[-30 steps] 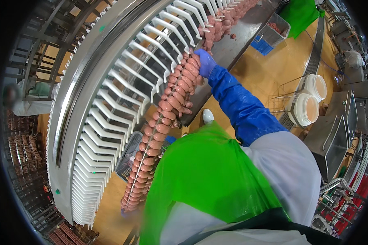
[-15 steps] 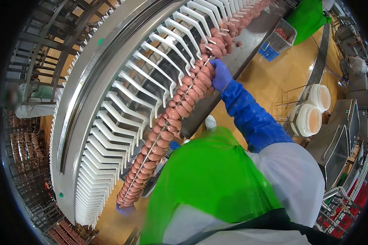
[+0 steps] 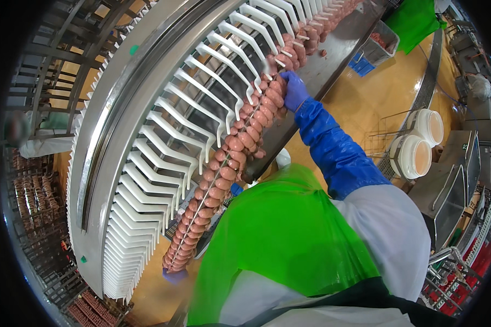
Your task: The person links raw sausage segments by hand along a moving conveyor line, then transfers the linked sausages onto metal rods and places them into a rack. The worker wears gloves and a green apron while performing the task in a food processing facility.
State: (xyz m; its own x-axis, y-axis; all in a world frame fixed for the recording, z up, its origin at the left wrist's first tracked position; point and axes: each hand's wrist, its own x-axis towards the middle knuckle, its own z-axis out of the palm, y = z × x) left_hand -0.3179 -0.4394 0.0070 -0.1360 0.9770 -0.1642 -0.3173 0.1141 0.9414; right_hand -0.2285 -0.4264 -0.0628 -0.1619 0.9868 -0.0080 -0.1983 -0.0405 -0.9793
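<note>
Sausage rod (image 3: 220, 182): slantwise beside white hooks (image 3: 166, 150) of a curved metal rail (image 3: 90, 245), partly hiding a dark crate (image 3: 208, 238)
Right hand (image 3: 295, 91): fingers gripping its upper end
Left hand (image 3: 174, 276): at its lower end; grip hidden, cannot tell
Table (image 3: 330, 71): bare metal, beneath hung sausages (image 3: 317, 31)
Floor (image 3: 349, 103): yellowish, shiny; white tubs (image 3: 411, 156) rightward

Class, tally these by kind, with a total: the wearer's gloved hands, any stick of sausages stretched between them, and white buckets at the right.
Gloved hands: 2
Stick of sausages: 1
White buckets: 2
Total: 5
</note>
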